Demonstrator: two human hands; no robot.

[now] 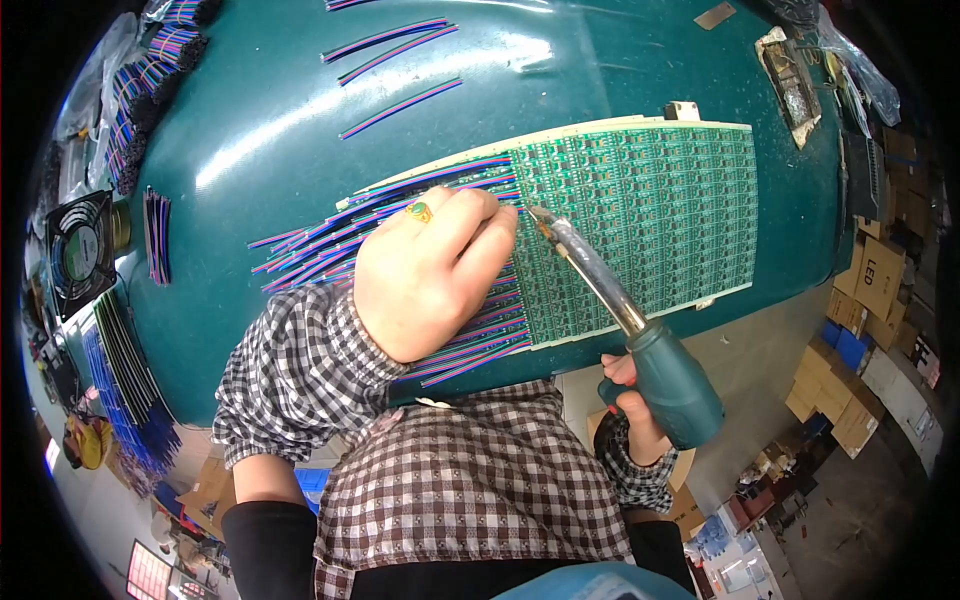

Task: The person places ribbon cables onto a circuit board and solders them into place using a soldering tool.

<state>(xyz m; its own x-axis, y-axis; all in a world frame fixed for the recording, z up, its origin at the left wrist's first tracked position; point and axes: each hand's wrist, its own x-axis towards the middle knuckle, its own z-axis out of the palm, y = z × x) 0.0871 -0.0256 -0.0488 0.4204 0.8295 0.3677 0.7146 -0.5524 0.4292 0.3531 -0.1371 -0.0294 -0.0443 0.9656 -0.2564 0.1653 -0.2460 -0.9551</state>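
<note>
A panel of small green circuit boards [640, 230] lies on the table, with rows of multicoloured ribbon wires [300, 258] running off its left side. My left hand [435, 270], a green-stoned ring on one finger, is closed at the panel's left edge; its fingertips pinch the end of a ribbon wire, partly hidden beneath them. In my right hand [645, 415] is a green-handled soldering gun [675, 385], gripped from below. Its tip points up and left, touching or just above the boards beside my left fingertips.
Loose ribbon wires [400, 108] lie on the green table [260, 90] beyond the panel. At the left stand a black fan [82, 252] and bundled wires [130, 390]. A worn metal tray [788, 88] sits far right; cardboard boxes [868, 280] are stacked past the table's right edge.
</note>
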